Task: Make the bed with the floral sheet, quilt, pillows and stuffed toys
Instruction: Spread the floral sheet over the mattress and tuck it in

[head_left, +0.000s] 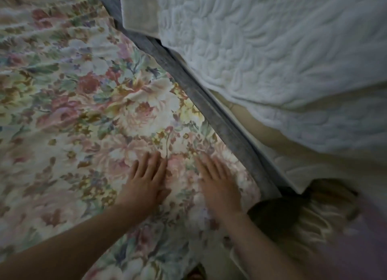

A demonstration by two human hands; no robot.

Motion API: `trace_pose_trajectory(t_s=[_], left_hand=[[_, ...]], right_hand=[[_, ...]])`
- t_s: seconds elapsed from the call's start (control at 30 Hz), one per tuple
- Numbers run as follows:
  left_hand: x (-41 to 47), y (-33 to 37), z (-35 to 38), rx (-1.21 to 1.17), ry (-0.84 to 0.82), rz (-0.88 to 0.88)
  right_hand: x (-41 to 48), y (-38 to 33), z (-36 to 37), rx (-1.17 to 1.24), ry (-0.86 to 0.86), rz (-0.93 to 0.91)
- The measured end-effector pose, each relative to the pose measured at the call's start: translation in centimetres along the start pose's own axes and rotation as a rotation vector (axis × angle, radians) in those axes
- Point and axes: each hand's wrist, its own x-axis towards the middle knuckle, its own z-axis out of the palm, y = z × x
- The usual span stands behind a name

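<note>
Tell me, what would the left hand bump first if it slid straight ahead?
Likely the grey blanket edge, after sliding over more floral sheet; the left hand points toward it.

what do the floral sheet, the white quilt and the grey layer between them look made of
The floral sheet: thin woven cloth, likely cotton or a blend, matte, printed; it lies in fine ripples. The white quilt: padded textile, matte; raised stitched swirls suggest wadding inside. The grey layer: soft matte cloth, maybe fleece or jersey; blur leaves it open.
</note>
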Motion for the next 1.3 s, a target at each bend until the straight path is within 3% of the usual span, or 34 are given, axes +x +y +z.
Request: trace_pose_trajectory(t_s=[0.2, 0.33, 0.4, 0.5, 0.67, 0.73, 0.83, 0.9, 1.0, 1.13, 1.3], left_hand=[[-4.1, 5.7, -0.5, -0.046, -0.024, 0.135], [-6.6, 11.1, -1.3, -0.002, -0.332, 0.049], [-7.4, 13.4, -0.8, 0.037, -0.403, -0.026], [-7.2, 15.2, -0.8, -0.089, -0.346, -0.156], [-7.4, 16.1, -2.1, -0.154, -0.199, -0.056], [-7.7, 15.2, -1.6, -0.292, -0.160, -0.122], [-7.3, 13.1, -1.9, -0.483, -0.297, -0.170], [-6.7, 11.7, -3.4, -0.277, -0.391, -0.053], [-7.1, 10.9, -4.4, 0.162, -0.339, 0.158], [-6.7, 14.0, -1.6, 0.104, -0.342, 0.131], [-5.5, 13.7, -0.7, 0.122, -0.335, 0.246]], right_hand=[[-3.4, 6.8, -3.4, 0.080, 0.020, 0.218], [-3.3, 8.4, -4.1, 0.203, -0.119, 0.387], [-3.1, 9.7, -3.6, 0.158, -0.148, 0.400], [-2.3, 11.5, -3.7, 0.042, -0.091, 0.340], [0.2, 13.6, -3.8, -0.015, 0.032, 0.375], [0.7, 12.5, -3.4, -0.089, -0.012, 0.340], [1.1, 10.0, -3.0, -0.155, -0.102, 0.276], [1.2, 9.4, -3.6, -0.088, -0.156, 0.350], [0.4, 8.8, -4.5, 0.060, -0.114, 0.461], [-1.5, 7.3, -3.6, 0.133, 0.054, 0.328], [-1.4, 9.1, -3.1, 0.038, 0.057, 0.132]])
